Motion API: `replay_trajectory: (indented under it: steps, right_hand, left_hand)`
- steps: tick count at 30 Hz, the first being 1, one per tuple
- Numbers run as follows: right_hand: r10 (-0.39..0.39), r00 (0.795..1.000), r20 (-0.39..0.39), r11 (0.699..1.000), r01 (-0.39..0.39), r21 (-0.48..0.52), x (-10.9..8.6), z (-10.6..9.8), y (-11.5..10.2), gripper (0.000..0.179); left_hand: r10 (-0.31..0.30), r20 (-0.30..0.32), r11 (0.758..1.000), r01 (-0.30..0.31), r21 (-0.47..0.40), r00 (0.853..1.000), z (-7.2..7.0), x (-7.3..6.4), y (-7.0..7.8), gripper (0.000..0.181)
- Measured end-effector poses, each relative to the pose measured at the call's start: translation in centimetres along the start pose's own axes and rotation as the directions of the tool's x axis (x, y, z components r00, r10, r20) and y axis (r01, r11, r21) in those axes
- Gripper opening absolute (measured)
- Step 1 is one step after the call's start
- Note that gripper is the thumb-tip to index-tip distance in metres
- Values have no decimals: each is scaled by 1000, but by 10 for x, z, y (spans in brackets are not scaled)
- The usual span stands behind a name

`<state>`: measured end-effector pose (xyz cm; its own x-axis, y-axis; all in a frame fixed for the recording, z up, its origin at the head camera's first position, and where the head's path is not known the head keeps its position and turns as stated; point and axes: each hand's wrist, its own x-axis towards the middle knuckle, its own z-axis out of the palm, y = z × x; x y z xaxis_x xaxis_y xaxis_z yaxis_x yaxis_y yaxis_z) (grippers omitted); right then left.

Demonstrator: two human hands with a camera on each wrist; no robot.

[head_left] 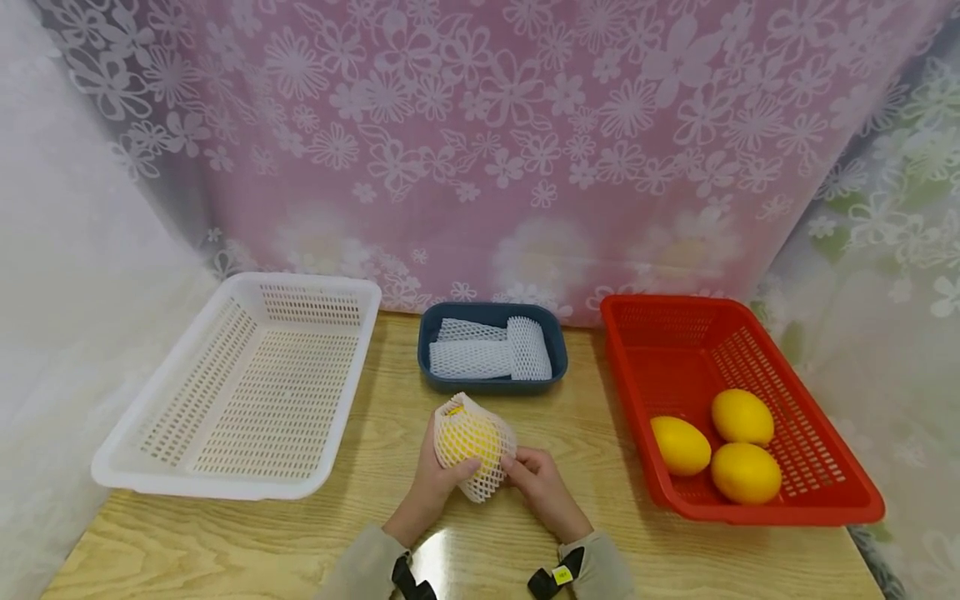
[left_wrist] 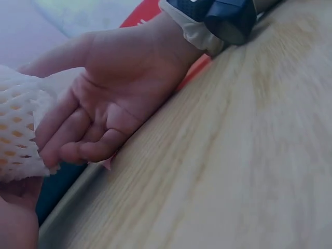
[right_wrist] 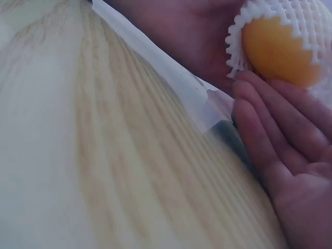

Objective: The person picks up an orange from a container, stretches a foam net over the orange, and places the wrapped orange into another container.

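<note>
Matt foam net [head_left: 474, 440], glossy wooden table [head_left: 581, 437]

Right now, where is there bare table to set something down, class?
Bare table lies between the white basket and left hand, and between the right hand and red basket. The white basket is bare inside. Crowded: the middle, where both hands hold netted fruit near the blue tray.

We are in a curtained-off space, home or workshop we cannot tell: pink flowered fabric [head_left: 480, 125] hangs at the far side of a wood-grained table [head_left: 225, 550], with whitish cloth [head_left: 67, 208] left and leafy floral cloth [head_left: 900, 333] right.
</note>
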<state>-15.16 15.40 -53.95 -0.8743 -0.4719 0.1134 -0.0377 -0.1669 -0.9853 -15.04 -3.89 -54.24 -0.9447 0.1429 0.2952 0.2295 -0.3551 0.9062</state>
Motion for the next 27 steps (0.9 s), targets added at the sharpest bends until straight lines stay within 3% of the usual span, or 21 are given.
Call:
replay_trajectory:
  steps: [5, 8, 11, 12, 14, 16, 18, 21, 27]
  right_hand:
    - [-139, 983, -119, 978, 117, -175, -2, 0, 1, 27]
    - [-227, 939, -257, 960, 171, -223, -2, 0, 1, 34]
    - [-281, 901, -332, 954, 223, -202, -1, 0, 0, 28]
    - [-286, 901, -325, 954, 237, -182, -1, -1, 0, 23]
    - [-271, 926, -264, 961, 242, -135, 0, -1, 0, 14]
    - [-231, 956, -182, 972, 217, -93, 0, -2, -1, 17]
    - [-203, 972, -121, 978, 195, -70, -1, -2, -1, 22]
    - [-187, 978, -87, 982, 185, -35, -1, -3, -1, 24]
    - [-213, 971, -109, 976, 207, -60, 0, -3, -2, 18]
  left_hand:
    - [1, -18, 992, -3, -128, 1000, 2, 0, 1, 74]
    - [8, 5, 988, -7, -155, 1000, 1, 0, 0, 68]
    - [26, 35, 995, -23, -96, 999, 1, -1, -1, 63]
    - [33, 46, 998, -30, -64, 998, 0, -1, -2, 62]
    - [40, 65, 999, -39, -12, 997, 1, -1, -2, 62]
    - [39, 72, 999, -41, 24, 997, 1, -1, -2, 63]
    - [32, 74, 999, -35, 38, 997, 1, -1, -3, 63]
    - [24, 74, 999, -27, 40, 997, 1, -1, -4, 63]
    - [15, 79, 999, -18, 41, 997, 1, 0, -7, 70]
